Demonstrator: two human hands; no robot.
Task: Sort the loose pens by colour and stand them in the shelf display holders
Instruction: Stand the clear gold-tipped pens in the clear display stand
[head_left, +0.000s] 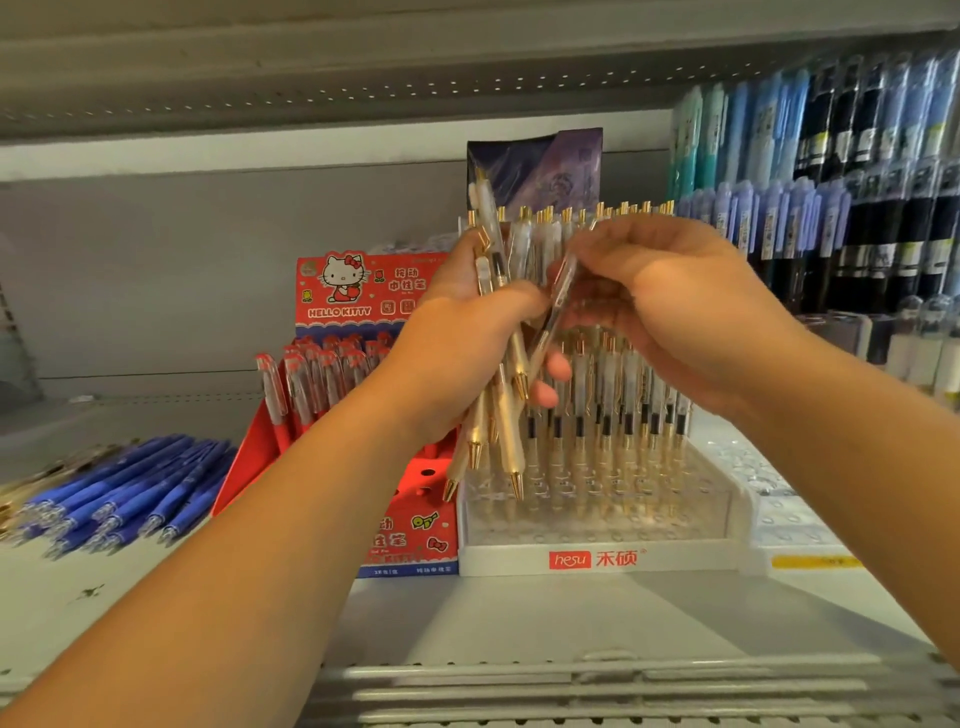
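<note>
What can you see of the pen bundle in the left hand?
The pen bundle is a handful of frosted, pale-gold, plastic-looking click pens with gold tips and clips. The left hand grips it mid-barrel, tips down, in front of the hesu display holder. The right hand pinches a clear pen beside it.

Stationery shop, metal shelf (519, 613), branded pen display holders (597, 558), packaged pens (841, 171) hanging

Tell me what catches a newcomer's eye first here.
Centre frame, the left hand grips a bundle of gold pens while the right hand pinches one clear pen, in front of the hesu holder. A red Hello Kitty box stands beside it; loose blue pens lie far left.
</note>
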